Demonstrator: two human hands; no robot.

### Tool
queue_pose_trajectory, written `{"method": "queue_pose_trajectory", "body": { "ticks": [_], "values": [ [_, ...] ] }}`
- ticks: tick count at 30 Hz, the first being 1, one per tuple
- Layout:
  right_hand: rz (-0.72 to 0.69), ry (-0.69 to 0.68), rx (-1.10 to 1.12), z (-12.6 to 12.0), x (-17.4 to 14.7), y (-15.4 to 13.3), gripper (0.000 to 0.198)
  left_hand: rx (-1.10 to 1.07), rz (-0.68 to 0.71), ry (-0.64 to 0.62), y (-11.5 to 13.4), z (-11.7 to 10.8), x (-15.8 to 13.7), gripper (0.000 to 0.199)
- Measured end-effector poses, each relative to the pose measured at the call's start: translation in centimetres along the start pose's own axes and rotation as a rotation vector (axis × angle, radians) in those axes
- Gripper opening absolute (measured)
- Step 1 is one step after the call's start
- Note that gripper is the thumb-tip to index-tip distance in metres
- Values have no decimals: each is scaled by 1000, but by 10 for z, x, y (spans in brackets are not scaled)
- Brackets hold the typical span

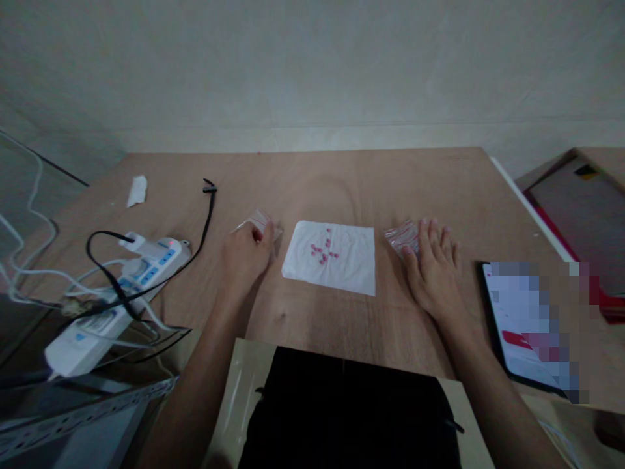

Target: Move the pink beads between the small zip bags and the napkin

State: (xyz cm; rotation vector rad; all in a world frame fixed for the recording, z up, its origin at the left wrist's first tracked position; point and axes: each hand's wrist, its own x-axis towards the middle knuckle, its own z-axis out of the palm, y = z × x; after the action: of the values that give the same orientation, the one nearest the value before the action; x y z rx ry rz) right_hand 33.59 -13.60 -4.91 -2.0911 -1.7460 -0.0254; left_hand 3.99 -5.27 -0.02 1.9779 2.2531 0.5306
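Observation:
On the wooden table lies a white tissue (351, 260), with several small red bead-like pieces (323, 247) grouped near its middle. My left hand (247, 251) rests to its left, fingers curled in over a small clear zip bag (260, 219), which shows behind the thumb and fingers. To the right of the tissue, my right hand (434, 267) lies flat with its fingers stretched out. A second clear zip bag (403, 236) with red lines sits at its thumb and index finger, partly under the hand. What the bags contain cannot be made out.
A white power strip (159, 260) with tangled cables stands at the left. A black cable end (209, 189) and a scrap of white paper (137, 190) lie farther back. A phone (517, 326) is at the right, near a red-edged case (581, 221). A wall (312, 71) rises behind.

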Motion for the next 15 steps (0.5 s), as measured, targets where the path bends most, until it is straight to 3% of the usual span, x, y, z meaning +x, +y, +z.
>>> {"method": "queue_pose_trajectory", "body": {
  "ticks": [4, 9, 15],
  "values": [
    [9, 3, -13, -2, 0, -1, 67, 129, -133, -190, -21, 2, 28, 59],
    [1, 31, -26, -2, -2, -1, 68, 154, -129, -231, -22, 10, 50, 57],
    [23, 50, 21, -1, -1, -4, 67, 155, -91, -240, -27, 5, 49, 58]
  ]
}}
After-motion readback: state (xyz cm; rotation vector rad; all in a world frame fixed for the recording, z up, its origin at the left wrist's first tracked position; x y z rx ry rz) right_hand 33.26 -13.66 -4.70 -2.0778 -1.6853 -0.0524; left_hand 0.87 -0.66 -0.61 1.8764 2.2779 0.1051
